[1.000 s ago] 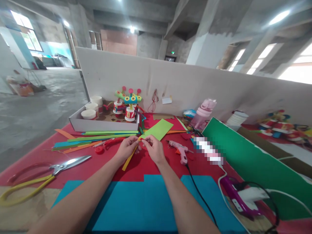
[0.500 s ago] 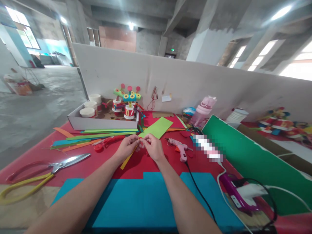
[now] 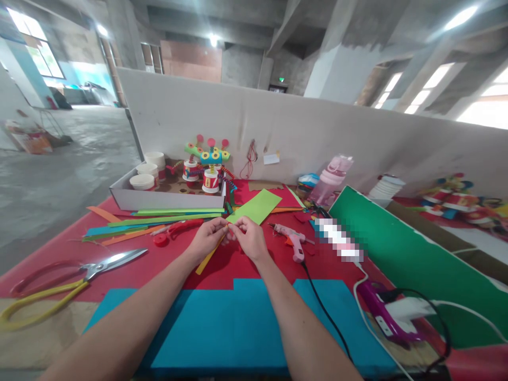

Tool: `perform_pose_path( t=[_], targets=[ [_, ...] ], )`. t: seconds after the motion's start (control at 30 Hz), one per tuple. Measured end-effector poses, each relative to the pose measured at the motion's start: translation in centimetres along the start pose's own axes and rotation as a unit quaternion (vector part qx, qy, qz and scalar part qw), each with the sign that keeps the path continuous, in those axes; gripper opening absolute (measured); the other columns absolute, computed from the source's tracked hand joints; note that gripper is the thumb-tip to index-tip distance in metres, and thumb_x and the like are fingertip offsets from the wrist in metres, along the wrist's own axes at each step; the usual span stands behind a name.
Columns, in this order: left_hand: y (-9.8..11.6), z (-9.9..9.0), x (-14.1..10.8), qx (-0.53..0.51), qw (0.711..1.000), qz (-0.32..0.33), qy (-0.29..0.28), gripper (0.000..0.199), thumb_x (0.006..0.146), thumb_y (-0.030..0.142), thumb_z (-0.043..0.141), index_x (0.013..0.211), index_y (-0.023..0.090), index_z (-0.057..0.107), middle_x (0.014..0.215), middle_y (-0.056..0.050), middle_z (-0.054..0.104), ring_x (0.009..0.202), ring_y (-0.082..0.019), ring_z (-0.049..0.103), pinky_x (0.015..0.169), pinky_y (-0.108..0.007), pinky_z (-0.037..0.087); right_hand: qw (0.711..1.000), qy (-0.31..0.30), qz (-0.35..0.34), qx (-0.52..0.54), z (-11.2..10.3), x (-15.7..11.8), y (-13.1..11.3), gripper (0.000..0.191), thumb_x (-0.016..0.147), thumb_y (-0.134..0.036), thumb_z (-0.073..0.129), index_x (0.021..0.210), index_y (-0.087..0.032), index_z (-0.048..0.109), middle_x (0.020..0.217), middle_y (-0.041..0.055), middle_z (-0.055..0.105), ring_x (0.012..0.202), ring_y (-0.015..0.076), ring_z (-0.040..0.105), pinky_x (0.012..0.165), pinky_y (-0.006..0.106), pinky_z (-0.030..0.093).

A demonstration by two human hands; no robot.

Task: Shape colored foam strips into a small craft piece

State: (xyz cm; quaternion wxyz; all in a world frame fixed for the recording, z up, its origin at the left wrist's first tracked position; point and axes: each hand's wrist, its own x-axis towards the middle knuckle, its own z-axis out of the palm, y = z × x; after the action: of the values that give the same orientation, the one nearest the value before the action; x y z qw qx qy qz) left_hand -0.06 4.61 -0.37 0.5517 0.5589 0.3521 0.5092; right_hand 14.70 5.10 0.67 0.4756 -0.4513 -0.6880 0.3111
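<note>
My left hand (image 3: 207,236) and my right hand (image 3: 250,236) meet over the middle of the red table, fingertips pinched together. Between them is a small red and orange piece of paper, mostly hidden by the fingers. From there a yellow-orange paper strip (image 3: 206,263) slants down to the left, under my left hand. Just behind the fingers lies a light green paper sheet (image 3: 260,205). To the right of my right hand rests a pink hot glue gun (image 3: 291,238). Red-handled scissors (image 3: 184,227) lie by my left hand.
Large shears (image 3: 95,270) lie at left, below loose paper strips (image 3: 119,225). A white tray (image 3: 166,202) holds paper cups and finished cup figures (image 3: 210,177). At right are a pink bottle (image 3: 331,180), a green board (image 3: 397,259) and a purple power strip (image 3: 389,315) with cables. Blue sheets (image 3: 222,328) cover the front.
</note>
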Motion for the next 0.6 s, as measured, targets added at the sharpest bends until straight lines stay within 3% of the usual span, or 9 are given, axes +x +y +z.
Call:
perform_pose_path(
  t=[0.6],
  targets=[
    [0.0,0.04,0.08,0.007,1.0,0.012,-0.004,0.031,0.076,0.044,0.068,0.083,0.016,0.058,0.067,-0.002,0.065,0.057,-0.012,0.058,0.055,-0.023,0.044,1.0,0.008,0.006,0.003,0.04,-0.05,-0.26,0.028,0.082,-0.046,0.056,0.068,-0.022,0.05,0.054,-0.0028,0.062,0.05,0.0126,0.057,0.052,0.023,0.042]
  ],
)
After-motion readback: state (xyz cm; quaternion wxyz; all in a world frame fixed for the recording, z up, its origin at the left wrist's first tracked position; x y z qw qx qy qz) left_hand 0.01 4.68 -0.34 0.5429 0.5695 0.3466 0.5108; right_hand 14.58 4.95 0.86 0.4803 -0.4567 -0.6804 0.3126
